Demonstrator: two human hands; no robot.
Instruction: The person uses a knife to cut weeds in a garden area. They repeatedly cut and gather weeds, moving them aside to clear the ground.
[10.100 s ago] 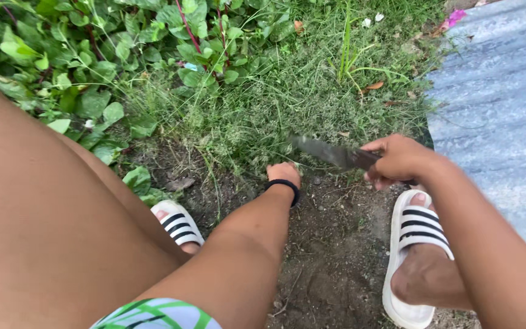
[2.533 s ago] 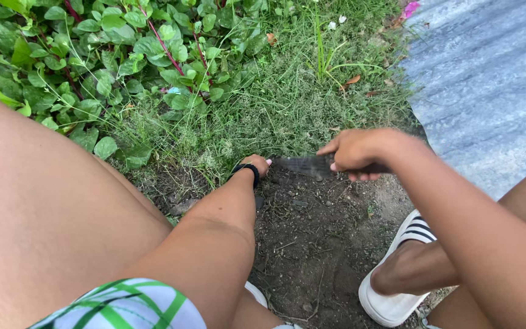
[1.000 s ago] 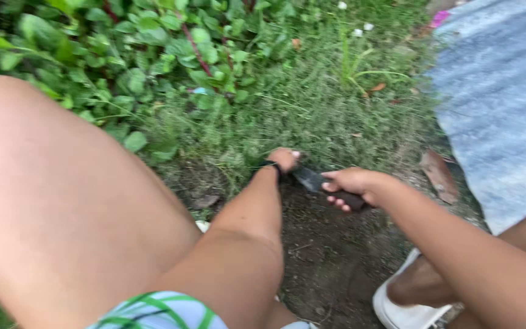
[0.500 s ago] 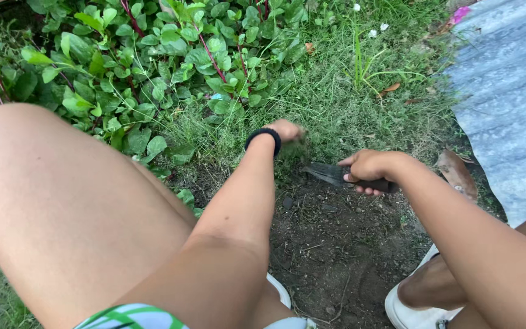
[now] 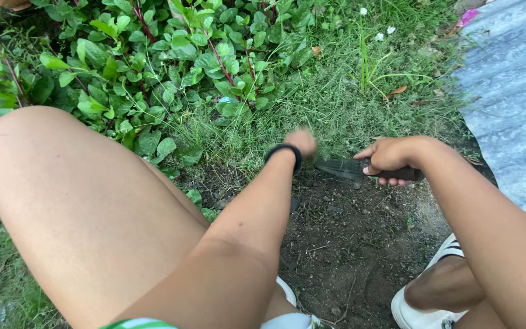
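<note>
the right hand (image 5: 397, 155) is wrapped tight around the dark handle of a knife (image 5: 360, 169), fingers curled under it and thumb along the top. the blade points left, lying low and nearly flat just above the ground, at the line where the grass (image 5: 312, 103) meets the bare soil (image 5: 342, 237). its tip ends just beside the left hand.

the left hand (image 5: 302, 141) is down at the grass edge, a little left of the blade tip and slightly farther away. it is blurred, so whether it grips a tuft of grass or only touches it cannot be told; the fingers look bunched together. a black band (image 5: 284, 155) sits on that wrist. the two hands are close but not touching.

the bare soil patch lies near, below both hands, dark and crumbly with small bits of root and pebble. the grass runs across the far side of it, thin and fine. farther left and far stands a bed of broad green leaves (image 5: 153, 67) on reddish stems.

on the right, a grey ribbed sheet (image 5: 506, 91) lies on the ground, well apart from the hands. a white sandal with black stripes (image 5: 424, 304) shows at the near right, on the foot beside the soil. the left knee fills the near left.
</note>
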